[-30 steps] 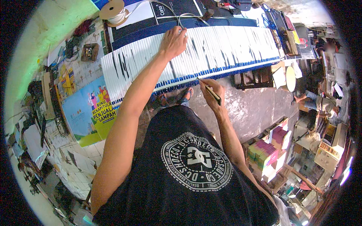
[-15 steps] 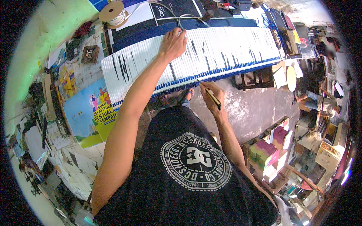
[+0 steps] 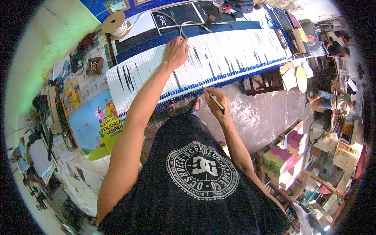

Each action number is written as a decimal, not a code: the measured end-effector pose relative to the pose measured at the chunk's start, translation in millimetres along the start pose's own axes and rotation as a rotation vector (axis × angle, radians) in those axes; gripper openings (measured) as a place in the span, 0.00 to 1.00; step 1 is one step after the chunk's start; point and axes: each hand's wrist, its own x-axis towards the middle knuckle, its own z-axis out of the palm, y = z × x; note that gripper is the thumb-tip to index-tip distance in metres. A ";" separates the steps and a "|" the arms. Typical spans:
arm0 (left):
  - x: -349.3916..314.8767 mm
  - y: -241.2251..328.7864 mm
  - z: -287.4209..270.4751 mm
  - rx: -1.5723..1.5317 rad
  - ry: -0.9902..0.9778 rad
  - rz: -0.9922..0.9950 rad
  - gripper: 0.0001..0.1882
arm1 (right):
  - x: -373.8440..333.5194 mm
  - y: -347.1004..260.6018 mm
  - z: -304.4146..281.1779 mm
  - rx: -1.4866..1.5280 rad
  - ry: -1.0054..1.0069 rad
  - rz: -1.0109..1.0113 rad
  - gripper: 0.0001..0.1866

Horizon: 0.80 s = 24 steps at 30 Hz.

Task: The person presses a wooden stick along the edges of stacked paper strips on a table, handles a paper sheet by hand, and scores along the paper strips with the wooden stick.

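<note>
A long row of white paper-edged pieces (image 3: 219,51), packed side by side like thin books, spans the table, with blue tabs along its near edge. My left hand (image 3: 175,53) rests at its far edge, fingers curled where a pale grey ribbon (image 3: 181,29) runs down into them. At the near edge, my right hand (image 3: 216,102) is closed round a slim tan tool with a dark edge (image 3: 217,105). The tool's tip points up at the blue tabs; whether it touches them I cannot tell.
A spool of white ribbon (image 3: 114,24) stands at the back left, beside black-and-white sheets (image 3: 168,19). A blue-green printed poster (image 3: 92,121) lies left of the row. Stacked coloured booklets (image 3: 279,159) stand at lower right. Another person (image 3: 338,102) sits at far right.
My left hand has shifted slightly left and nearer along the row. My right hand has moved a little left with the tan tool. The view has shifted a little.
</note>
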 end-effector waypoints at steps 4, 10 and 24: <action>0.5 4.2 -1.9 0.029 -0.009 0.013 0.22 | -2.3 16.9 5.2 -0.071 0.074 -0.146 0.09; -2.1 -7.7 1.2 -0.033 0.024 0.056 0.23 | -35.4 23.3 -3.6 -0.067 0.046 -0.125 0.07; -9.4 -8.0 -2.8 0.073 0.005 0.028 0.26 | 2.7 -18.7 -38.1 0.219 0.189 -0.003 0.11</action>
